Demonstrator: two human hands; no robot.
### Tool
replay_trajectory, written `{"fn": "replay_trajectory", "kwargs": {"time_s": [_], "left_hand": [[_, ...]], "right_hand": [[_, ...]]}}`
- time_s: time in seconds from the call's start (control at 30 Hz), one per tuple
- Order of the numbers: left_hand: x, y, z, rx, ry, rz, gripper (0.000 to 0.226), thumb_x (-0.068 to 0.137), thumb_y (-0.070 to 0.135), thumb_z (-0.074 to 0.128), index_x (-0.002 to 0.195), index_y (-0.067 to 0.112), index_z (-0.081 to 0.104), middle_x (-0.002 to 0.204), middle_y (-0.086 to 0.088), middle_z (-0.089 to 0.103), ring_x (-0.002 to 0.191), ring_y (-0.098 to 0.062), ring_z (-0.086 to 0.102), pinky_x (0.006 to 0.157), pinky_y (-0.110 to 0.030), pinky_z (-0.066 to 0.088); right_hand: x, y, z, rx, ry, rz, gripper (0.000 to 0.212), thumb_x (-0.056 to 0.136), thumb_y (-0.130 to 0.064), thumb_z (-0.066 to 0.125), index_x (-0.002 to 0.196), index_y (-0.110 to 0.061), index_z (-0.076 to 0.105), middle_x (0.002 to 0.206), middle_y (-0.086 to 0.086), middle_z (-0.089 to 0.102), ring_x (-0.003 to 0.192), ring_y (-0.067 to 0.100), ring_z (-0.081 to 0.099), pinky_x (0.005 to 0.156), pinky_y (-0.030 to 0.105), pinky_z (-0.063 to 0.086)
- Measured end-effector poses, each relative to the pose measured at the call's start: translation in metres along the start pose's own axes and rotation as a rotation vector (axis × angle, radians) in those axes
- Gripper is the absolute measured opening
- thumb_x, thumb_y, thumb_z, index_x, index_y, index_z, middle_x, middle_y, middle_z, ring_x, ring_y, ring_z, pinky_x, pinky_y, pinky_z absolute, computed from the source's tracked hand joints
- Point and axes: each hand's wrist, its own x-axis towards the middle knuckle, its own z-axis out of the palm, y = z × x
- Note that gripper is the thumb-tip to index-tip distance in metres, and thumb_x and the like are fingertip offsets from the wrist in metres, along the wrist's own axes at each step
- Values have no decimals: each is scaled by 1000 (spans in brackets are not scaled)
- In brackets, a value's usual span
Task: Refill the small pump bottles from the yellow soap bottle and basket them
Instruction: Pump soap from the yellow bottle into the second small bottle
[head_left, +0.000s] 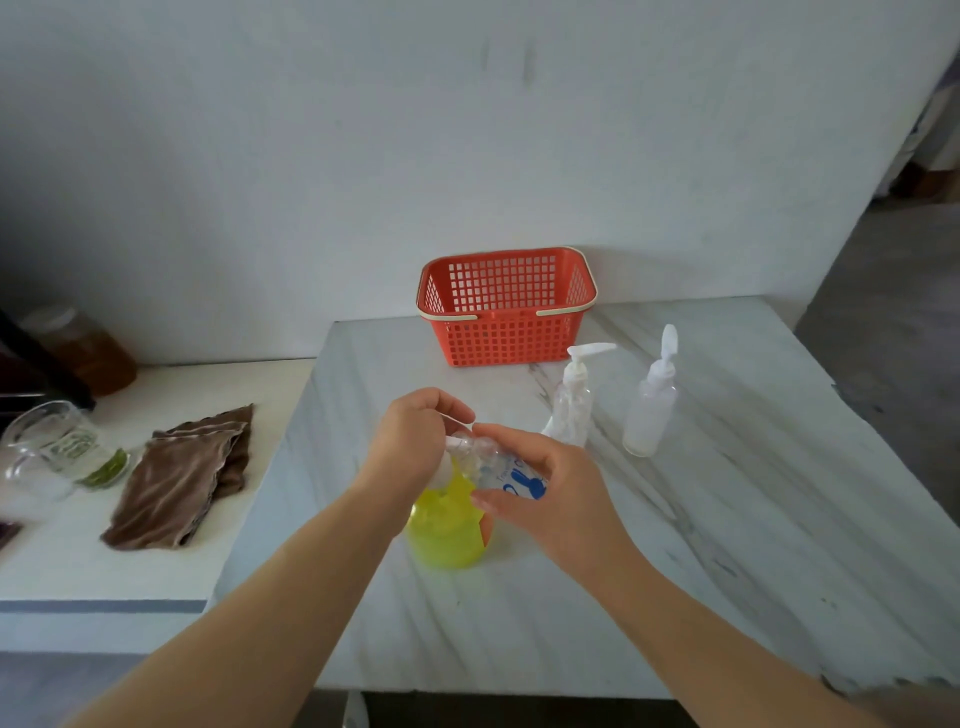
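Marble desk (727, 545), bare along its right edge. Mid-frame, my left hand (410, 447) pinches the pump cap (454, 444), right hand (550, 493)'s fingers (506, 435) wrap the small pump bottle (506, 470) over the yellow soap bottle (447, 530); basket (506, 312) upper centre.

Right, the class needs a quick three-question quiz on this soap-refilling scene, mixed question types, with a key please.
1. True or false: the red basket holds no bottle.
2. How many small pump bottles stand free of both hands on the marble table?
3. Which hand holds the blue-printed bottle by its body? A left, B right, C neither.
Key: 1 true; 2 two; 3 B, the right hand.
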Motion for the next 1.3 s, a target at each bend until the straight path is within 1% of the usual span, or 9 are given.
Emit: {"fn": "replay_trajectory", "kwargs": {"time_s": [0.13, 0.27, 0.47, 0.57, 0.7, 0.8, 0.93, 1.1, 1.3], "left_hand": [[-1, 2, 0, 15, 3, 21, 38, 83, -5, 32, 79, 14, 65, 75, -3, 65, 71, -25, 56, 64, -30, 45], [-3, 7, -3, 7, -23, 29, 36, 84, -6, 34, 81, 14, 63, 72, -3, 66, 68, -21, 55, 64, -28, 43], [-2, 5, -2, -12, -19, 26, 36, 81, -7, 33, 82, 13, 63, 78, -8, 67, 70, -25, 55, 67, -31, 43], [0, 1, 2, -19, -10, 37, 39, 79, -8, 30, 81, 13, 63, 77, -10, 67, 69, -26, 54, 66, -32, 43], [-1, -1, -1, -31, -15, 20, 39, 81, -8, 29, 84, 9, 63, 74, -8, 64, 64, -25, 54, 58, -28, 42], [-1, 0, -1, -30, -17, 11, 38, 82, -7, 30, 82, 11, 63, 73, -7, 64, 66, -25, 55, 59, -28, 42], [-2, 4, -1, -39, -14, 7, 35, 84, -5, 35, 76, 13, 64, 74, -8, 65, 70, -26, 56, 65, -31, 45], [-2, 8, -6, -56, -28, 18, 32, 85, -6, 38, 79, 13, 63, 82, -12, 68, 69, -21, 57, 64, -27, 46], [0, 3, -4, -43, -59, -14, 38, 86, -7, 33, 79, 13, 64, 80, -9, 66, 67, -23, 57, 58, -26, 44]], "right_hand": [[0, -4, -2, -19, 18, -10, 53, 70, -11, 81, 117, -31, 67, 106, -6, 71, 98, 9, 67, 87, 28, 55], [-1, -8, -3, -13, 17, -27, 52, 70, -12, 81, 114, -36, 66, 104, -6, 72, 96, 8, 67, 85, 24, 54], [0, -2, 2, 30, -10, -12, 53, 70, -17, 77, 120, -30, 66, 104, -5, 72, 98, 11, 68, 87, 29, 55], [0, 2, 0, 29, -14, 2, 54, 71, -12, 79, 120, -29, 66, 105, -5, 72, 98, 11, 68, 89, 31, 55], [0, 1, 0, 8, -24, 1, 53, 72, -9, 79, 119, -29, 66, 104, -7, 72, 97, 8, 67, 87, 24, 54], [1, -2, 1, 4, -19, 1, 53, 72, -7, 80, 118, -29, 67, 103, -7, 72, 96, 7, 68, 86, 22, 53], [1, -5, -2, 4, -7, -22, 52, 73, -8, 79, 119, -28, 66, 105, -5, 72, 97, 9, 68, 86, 24, 54], [1, -6, 2, 7, -15, -35, 53, 72, -17, 78, 122, -29, 65, 107, -5, 72, 100, 13, 68, 89, 32, 55], [2, -2, 3, 18, -23, -11, 53, 72, -7, 79, 120, -26, 66, 106, -5, 72, 97, 10, 68, 88, 28, 55]]}}
